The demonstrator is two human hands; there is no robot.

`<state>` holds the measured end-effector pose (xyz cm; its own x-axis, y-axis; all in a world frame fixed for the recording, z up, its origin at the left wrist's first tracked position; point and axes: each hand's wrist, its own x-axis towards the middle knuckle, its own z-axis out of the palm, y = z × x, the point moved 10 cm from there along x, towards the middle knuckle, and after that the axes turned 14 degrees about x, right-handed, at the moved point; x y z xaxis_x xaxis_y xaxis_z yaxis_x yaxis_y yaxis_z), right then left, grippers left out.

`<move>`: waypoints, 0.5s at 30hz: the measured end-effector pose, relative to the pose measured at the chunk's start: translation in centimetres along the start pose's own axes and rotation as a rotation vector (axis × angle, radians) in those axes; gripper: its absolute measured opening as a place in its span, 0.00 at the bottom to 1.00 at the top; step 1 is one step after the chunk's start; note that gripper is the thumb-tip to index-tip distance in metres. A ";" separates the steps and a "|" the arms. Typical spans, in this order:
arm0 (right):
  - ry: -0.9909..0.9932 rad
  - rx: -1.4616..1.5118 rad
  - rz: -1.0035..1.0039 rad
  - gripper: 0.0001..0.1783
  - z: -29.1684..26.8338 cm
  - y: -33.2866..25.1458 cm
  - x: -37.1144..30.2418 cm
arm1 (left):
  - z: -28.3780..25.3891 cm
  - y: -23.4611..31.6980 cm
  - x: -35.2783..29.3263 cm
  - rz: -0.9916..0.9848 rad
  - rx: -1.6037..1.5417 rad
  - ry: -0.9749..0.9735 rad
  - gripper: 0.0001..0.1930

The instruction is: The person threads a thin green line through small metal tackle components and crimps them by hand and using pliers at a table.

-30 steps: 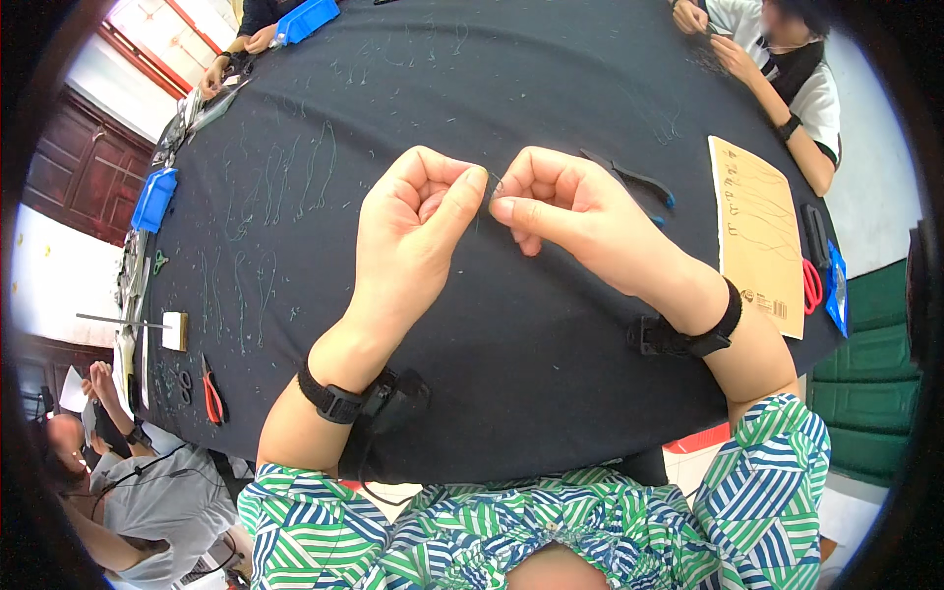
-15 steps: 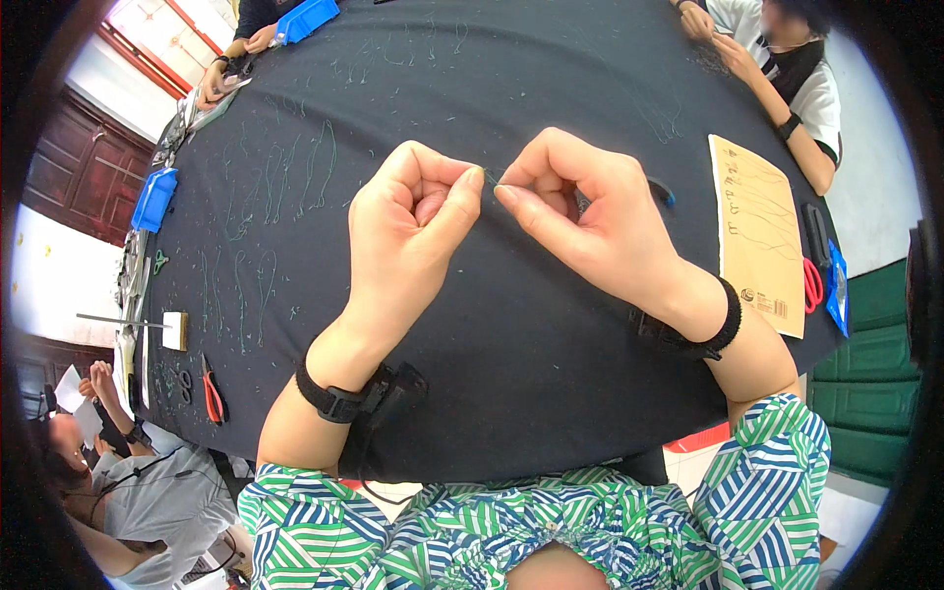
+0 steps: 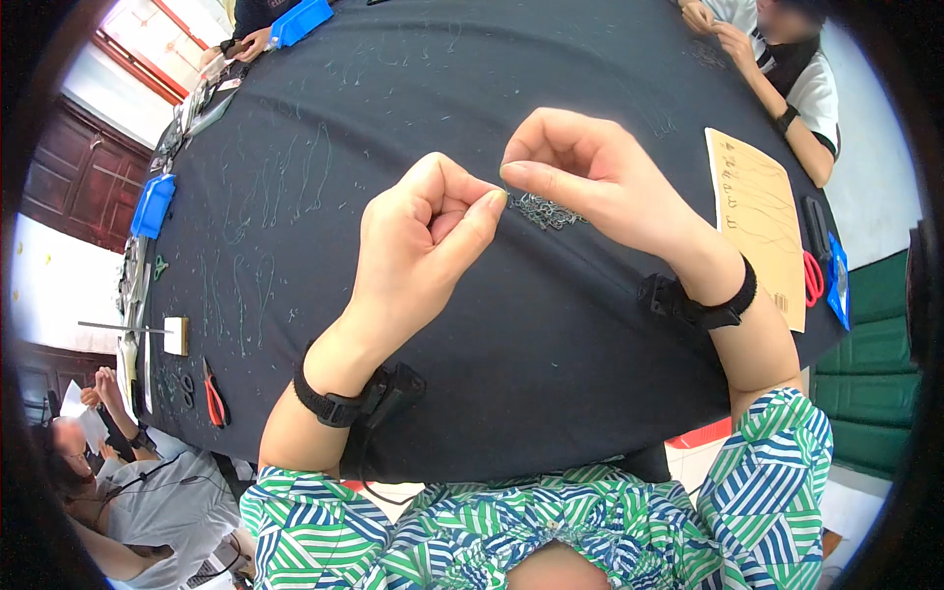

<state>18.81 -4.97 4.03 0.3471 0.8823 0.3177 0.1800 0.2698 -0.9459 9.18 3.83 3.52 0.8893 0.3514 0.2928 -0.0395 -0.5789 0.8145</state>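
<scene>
Green thread up at the fingertips, barely visible; short bit runs roughly fore-and-aft, ends hidden. L hand pinching it; R hand curled, thumb nr index, can't tell if gripping. Small metal fittings piled just under R. Black cloth below both, to table's near edge. Blue bin well left of L, contents unclear.

There are the wearer's two hands, two blue trays, one tan sheet
</scene>
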 end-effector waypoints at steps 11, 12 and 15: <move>0.038 0.166 0.057 0.09 2.1 1.3 -1.2 | -1.6 0.0 0.2 0.020 0.009 0.148 0.06; 0.059 0.022 -0.041 0.08 1.9 0.2 -1.3 | -1.5 0.1 0.2 0.019 0.010 0.149 0.06; 0.068 -0.124 -0.111 0.09 2.0 -0.9 -1.5 | -1.6 0.2 0.2 0.015 0.009 0.160 0.06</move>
<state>16.31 -5.72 4.25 0.3798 0.8206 0.4271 0.3311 0.3105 -0.8910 8.63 4.95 4.56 0.8049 0.4547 0.3812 -0.0475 -0.5911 0.8052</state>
